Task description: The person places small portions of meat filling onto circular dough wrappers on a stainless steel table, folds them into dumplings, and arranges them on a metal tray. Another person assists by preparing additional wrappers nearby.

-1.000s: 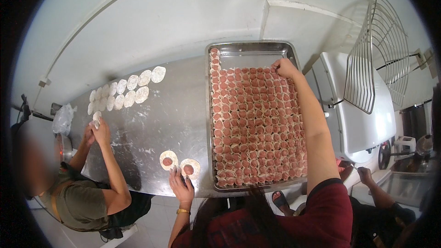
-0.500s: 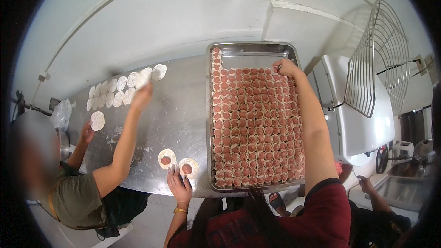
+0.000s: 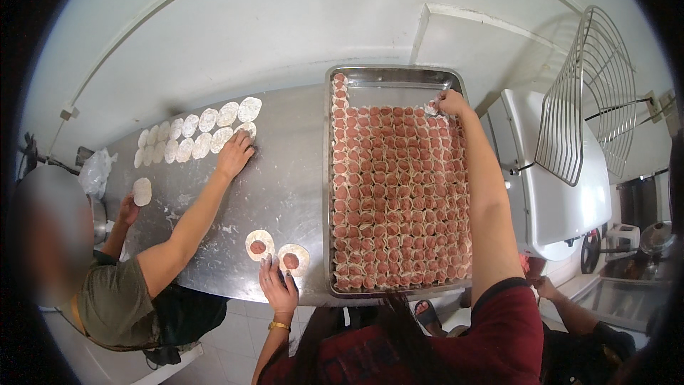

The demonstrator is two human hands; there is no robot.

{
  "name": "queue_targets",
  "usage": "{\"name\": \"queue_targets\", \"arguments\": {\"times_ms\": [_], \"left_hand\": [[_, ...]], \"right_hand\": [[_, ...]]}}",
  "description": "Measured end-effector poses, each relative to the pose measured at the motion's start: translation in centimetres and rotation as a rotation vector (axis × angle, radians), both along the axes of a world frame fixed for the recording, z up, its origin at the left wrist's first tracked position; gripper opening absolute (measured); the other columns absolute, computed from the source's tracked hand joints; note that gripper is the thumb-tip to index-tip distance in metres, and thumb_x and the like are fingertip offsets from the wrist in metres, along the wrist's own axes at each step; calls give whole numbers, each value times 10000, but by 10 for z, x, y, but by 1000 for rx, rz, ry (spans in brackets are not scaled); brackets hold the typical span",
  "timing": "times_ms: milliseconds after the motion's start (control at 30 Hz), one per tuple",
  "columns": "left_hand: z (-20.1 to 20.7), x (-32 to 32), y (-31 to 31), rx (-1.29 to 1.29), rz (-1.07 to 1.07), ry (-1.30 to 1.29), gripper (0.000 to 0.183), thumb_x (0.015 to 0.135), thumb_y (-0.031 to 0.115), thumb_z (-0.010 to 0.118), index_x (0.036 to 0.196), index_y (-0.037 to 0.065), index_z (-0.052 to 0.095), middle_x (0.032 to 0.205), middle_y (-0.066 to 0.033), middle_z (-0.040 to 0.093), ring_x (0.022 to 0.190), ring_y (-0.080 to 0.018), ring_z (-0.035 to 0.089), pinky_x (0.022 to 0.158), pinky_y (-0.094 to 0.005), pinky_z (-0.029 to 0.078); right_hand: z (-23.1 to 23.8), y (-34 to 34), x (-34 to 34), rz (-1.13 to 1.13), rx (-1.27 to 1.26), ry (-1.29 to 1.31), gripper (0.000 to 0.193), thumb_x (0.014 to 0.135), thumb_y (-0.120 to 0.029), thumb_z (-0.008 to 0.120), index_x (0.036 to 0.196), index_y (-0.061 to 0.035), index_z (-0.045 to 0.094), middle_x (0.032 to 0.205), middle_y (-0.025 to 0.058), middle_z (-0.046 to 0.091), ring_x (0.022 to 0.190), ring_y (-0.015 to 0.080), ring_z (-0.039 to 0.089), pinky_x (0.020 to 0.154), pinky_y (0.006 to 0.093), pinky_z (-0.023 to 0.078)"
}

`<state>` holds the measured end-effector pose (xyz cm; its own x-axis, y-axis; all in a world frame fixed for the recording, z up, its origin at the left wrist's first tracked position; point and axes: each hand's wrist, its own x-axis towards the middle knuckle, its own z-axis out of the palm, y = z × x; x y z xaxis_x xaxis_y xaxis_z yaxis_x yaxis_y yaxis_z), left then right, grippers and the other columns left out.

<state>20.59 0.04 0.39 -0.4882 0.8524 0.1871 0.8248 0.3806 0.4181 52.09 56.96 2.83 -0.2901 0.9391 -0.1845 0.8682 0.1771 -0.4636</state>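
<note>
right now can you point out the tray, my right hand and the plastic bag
tray [image 3: 390, 95]: head view, on its bare floor near the far end
right hand [image 3: 451, 102]: head view, on the back of the hand
plastic bag [image 3: 97, 175]: head view, on its crumpled middle

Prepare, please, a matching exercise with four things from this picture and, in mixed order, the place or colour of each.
1. Camera wearer's left hand
2. Camera wearer's right hand
3. Wristband
4. Plastic bag

A. Gold-coloured
B. Close to two flat wrappers with reddish filling
C. Near the left end of the table
D. At the upper right of the tray

Pairs: 1-B; 2-D; 3-A; 4-C
</note>
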Motion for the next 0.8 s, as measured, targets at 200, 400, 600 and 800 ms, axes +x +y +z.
{"name": "queue_targets", "arguments": {"times_ms": [200,400,600,800], "left_hand": [[1,1,0,12,7,9,447,818,122,521,1243,-7,469,1332,-201,434,1271,-404,350,1063,-500,246],[4,2,2,8,17,4,465,783,105,543,1233,9,474,1332,-187,436,1270,-399,353,1061,-507,252],[3,3,2,7,21,-13,449,791,106,545,1224,6,479,1333,-186,435,1278,-395,346,1063,-504,246],[3,2,3,-1,29,-13,439,803,117,545,1222,4,485,1335,-181,436,1283,-391,342,1064,-502,243]], "right_hand": [[-6,-5,-3,156,159,32,270,723,-129,657,990,-102,697,947,191,665,898,329,642,797,373,498],[-3,-4,-8,236,49,3,275,683,-40,633,937,-107,715,931,167,672,875,306,651,778,361,504],[6,-14,-8,278,80,-9,281,662,-21,622,917,-91,720,904,180,671,847,322,652,763,363,506],[11,-23,-10,235,71,26,395,611,16,564,981,-32,695,868,192,682,808,292,668,753,328,511]]}}
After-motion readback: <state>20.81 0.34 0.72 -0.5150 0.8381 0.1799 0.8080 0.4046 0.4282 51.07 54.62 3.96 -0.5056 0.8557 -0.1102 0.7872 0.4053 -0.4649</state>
